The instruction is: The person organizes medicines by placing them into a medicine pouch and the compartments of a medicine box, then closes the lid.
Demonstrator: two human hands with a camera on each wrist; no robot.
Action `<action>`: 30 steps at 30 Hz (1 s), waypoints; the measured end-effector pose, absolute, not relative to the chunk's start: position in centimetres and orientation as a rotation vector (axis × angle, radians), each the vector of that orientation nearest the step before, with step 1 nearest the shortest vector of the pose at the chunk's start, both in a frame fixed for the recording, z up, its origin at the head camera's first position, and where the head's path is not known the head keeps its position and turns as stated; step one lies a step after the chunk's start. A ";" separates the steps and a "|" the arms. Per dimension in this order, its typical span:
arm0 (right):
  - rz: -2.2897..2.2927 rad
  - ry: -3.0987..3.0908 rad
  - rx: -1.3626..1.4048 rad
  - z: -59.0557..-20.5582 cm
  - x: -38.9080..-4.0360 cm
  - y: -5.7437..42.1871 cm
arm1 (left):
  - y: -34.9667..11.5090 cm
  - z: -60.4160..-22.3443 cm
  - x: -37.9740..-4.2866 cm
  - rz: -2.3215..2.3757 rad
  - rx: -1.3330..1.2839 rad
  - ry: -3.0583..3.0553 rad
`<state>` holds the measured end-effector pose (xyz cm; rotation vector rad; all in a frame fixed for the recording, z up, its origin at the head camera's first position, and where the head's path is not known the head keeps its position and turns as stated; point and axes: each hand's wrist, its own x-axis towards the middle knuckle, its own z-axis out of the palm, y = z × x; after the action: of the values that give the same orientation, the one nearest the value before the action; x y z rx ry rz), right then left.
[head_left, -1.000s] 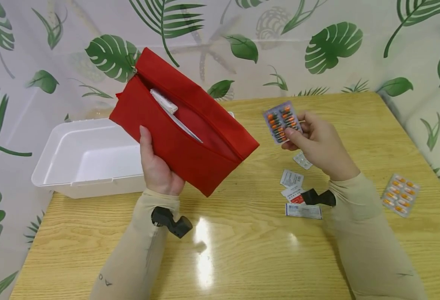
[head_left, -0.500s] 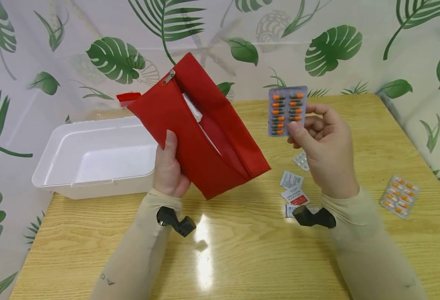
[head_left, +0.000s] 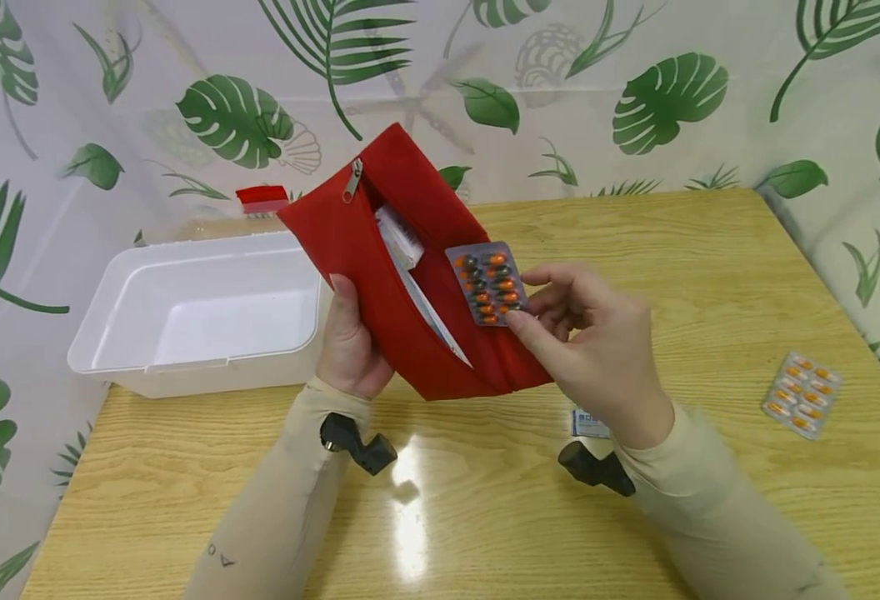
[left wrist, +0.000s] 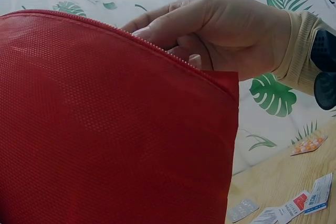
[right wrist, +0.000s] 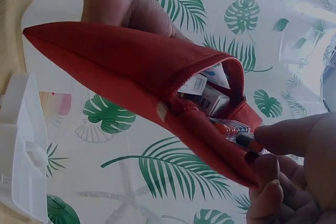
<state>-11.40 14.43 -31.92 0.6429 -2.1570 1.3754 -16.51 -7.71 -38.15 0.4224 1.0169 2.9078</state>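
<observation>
My left hand [head_left: 352,337] grips a red zippered pouch [head_left: 368,275] from below, thumb on its front, above the table. The pouch's zip gapes, and a small white box [head_left: 400,237] and white packets [head_left: 432,317] show inside. Between thumb and fingers my right hand [head_left: 597,342] pinches a blister pack of orange-and-green capsules [head_left: 488,283], held at the pouch's mouth. In the right wrist view the blister pack [right wrist: 231,128] lies partly within the opening. In the left wrist view the pouch's red side [left wrist: 115,119] hides the pack.
A white plastic bin [head_left: 207,317] stands at the left of the table. A blister pack of orange-and-white capsules [head_left: 802,395] lies at the right. Small packets [head_left: 588,423] lie partly hidden under my right arm. A red-edged item [head_left: 262,198] shows behind the bin.
My right hand has brought the capsule blister pack leftward and down to the pouch's mouth. The pouch has shifted right and tilted more steeply, with its opening spread wider.
</observation>
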 end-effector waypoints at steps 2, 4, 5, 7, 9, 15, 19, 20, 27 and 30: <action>1.326 -2.158 0.672 -32.0 -11.2 14.3 | -7.6 -38.2 -16.5 2.903 0.430 0.997; 1.287 -2.152 0.702 -32.1 -11.1 14.2 | -7.5 -38.2 -16.5 2.901 0.423 0.981; 1.275 -2.152 0.713 -32.2 -11.1 14.1 | -7.4 -38.3 -16.5 2.898 0.417 0.979; 1.243 -2.158 0.715 -32.5 -11.2 14.0 | -7.3 -38.3 -16.4 2.889 0.408 0.976; 1.202 -2.187 0.699 -32.8 -11.3 13.9 | -7.1 -38.4 -16.4 2.874 0.402 0.992; 1.074 -2.303 0.644 -33.9 -11.7 13.5 | -6.7 -38.9 -16.2 2.860 0.369 1.044; 1.030 -2.351 0.642 -34.3 -11.8 13.4 | -6.5 -39.1 -16.1 2.870 0.338 1.046; 1.029 -2.359 0.643 -34.3 -11.7 13.4 | -6.5 -39.2 -16.2 2.870 0.339 1.040; 1.212 -2.380 0.621 -34.1 -11.5 13.5 | -6.2 -39.4 -16.0 2.824 0.402 1.002; 1.307 -2.340 0.582 -33.9 -11.5 13.7 | -6.2 -39.4 -16.0 2.823 0.393 1.000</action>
<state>-11.52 13.75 -33.88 0.5816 -2.3398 1.3070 -15.98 -6.17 -39.44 0.3933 1.0003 2.8231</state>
